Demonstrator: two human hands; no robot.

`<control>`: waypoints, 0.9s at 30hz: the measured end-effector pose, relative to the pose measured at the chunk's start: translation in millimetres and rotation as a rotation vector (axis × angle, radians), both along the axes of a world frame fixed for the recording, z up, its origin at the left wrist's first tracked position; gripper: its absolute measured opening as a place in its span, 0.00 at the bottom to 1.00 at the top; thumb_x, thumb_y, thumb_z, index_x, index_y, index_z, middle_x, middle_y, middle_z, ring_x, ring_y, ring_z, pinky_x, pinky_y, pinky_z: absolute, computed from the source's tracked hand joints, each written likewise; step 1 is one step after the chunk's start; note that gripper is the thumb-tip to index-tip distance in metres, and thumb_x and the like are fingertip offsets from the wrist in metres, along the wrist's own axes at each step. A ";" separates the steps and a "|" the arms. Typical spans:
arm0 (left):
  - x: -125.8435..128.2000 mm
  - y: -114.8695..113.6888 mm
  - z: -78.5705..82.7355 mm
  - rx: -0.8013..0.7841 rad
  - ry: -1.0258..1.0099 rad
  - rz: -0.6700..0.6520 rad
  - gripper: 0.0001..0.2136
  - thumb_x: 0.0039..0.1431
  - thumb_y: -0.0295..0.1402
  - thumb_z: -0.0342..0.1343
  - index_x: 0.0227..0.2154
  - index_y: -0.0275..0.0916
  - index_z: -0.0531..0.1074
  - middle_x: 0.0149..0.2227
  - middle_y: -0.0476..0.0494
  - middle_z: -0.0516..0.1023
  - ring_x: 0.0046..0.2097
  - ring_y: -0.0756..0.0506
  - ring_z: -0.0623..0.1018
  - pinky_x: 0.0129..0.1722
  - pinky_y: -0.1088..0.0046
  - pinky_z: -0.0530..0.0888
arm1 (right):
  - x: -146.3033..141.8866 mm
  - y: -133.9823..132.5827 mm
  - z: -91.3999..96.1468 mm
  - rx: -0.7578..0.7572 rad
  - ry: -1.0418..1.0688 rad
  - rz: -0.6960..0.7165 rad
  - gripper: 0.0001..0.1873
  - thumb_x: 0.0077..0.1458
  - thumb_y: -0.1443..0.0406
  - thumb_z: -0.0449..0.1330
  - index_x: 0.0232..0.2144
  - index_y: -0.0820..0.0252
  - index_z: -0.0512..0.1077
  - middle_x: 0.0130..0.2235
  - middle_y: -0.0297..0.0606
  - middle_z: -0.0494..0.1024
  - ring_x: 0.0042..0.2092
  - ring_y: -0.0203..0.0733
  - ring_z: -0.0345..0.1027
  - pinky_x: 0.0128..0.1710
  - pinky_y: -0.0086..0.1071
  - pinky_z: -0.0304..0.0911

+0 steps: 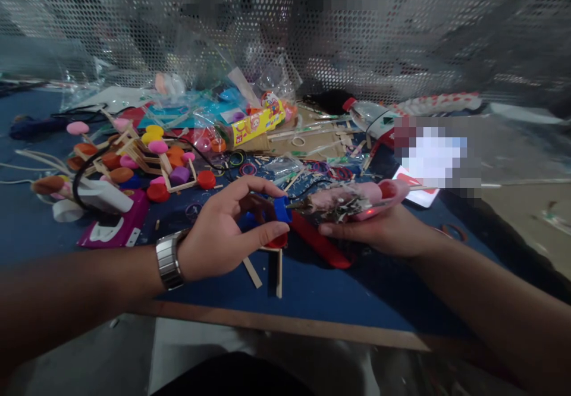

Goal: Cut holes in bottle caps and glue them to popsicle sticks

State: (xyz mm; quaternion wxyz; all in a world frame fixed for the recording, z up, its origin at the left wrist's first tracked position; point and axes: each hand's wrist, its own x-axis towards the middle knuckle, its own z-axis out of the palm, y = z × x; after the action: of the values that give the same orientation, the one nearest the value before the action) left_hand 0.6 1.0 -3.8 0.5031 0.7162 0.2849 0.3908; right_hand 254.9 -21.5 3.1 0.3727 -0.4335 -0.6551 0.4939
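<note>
Between the thumb and forefinger of my left hand (227, 226) is a blue bottle cap (281, 210). A pink hot glue gun (345, 198) lies in my right hand (379, 229), its nozzle pointing left at the cap. I cannot tell whether the nozzle touches it. Grimy strands cling to the gun's front, and a small red light glows on its side. Below my left hand, a red cap (277, 242) shows in part beside thin wooden sticks (279, 274). Under the glue gun lies a long red piece (323, 242), its kind unclear.
At left stand a purple power strip (116, 220) with plugs and a stick-and-cap build (151, 152). A yellow-labelled bottle (256, 123), a clear bottle (372, 119) and a lit phone (430, 161) lie farther back. Perforated metal mesh (276, 21) borders the table's back.
</note>
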 end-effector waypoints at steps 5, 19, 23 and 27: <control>0.2 -0.2 1.0 0.015 0.014 0.006 0.17 0.57 0.35 0.69 0.46 0.39 0.72 0.43 0.42 0.78 0.41 0.46 0.80 0.41 0.71 0.80 | 0.2 -0.3 -0.3 -0.002 0.028 0.023 0.13 0.47 0.66 0.72 0.38 0.48 0.83 0.44 0.33 0.87 0.52 0.49 0.80 0.60 0.44 0.71; -0.7 -0.9 1.1 -0.015 0.015 0.002 0.17 0.57 0.36 0.69 0.47 0.39 0.72 0.43 0.42 0.78 0.41 0.46 0.80 0.41 0.71 0.79 | -1.7 -1.1 2.0 -0.023 -0.007 -0.015 0.12 0.44 0.62 0.73 0.36 0.50 0.83 0.43 0.35 0.87 0.51 0.52 0.80 0.57 0.45 0.73; 0.0 -0.6 1.3 -0.016 0.013 0.001 0.17 0.58 0.36 0.68 0.47 0.39 0.72 0.41 0.43 0.77 0.39 0.47 0.79 0.38 0.73 0.79 | -1.7 -0.8 2.9 -0.032 -0.021 -0.022 0.12 0.44 0.62 0.73 0.35 0.50 0.82 0.43 0.35 0.87 0.51 0.53 0.80 0.58 0.46 0.73; -0.2 -0.8 1.8 -0.010 0.019 0.004 0.17 0.58 0.36 0.68 0.47 0.39 0.72 0.42 0.42 0.77 0.39 0.47 0.79 0.37 0.73 0.79 | -1.5 -1.0 3.0 -0.041 -0.005 -0.001 0.12 0.45 0.63 0.72 0.35 0.50 0.82 0.45 0.35 0.86 0.52 0.52 0.79 0.60 0.46 0.71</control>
State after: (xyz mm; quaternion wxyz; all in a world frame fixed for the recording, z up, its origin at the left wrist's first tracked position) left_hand 0.3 0.2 -2.0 0.5033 0.7168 0.2930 0.3835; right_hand 253.3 -22.5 6.1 0.3623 -0.4429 -0.6455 0.5058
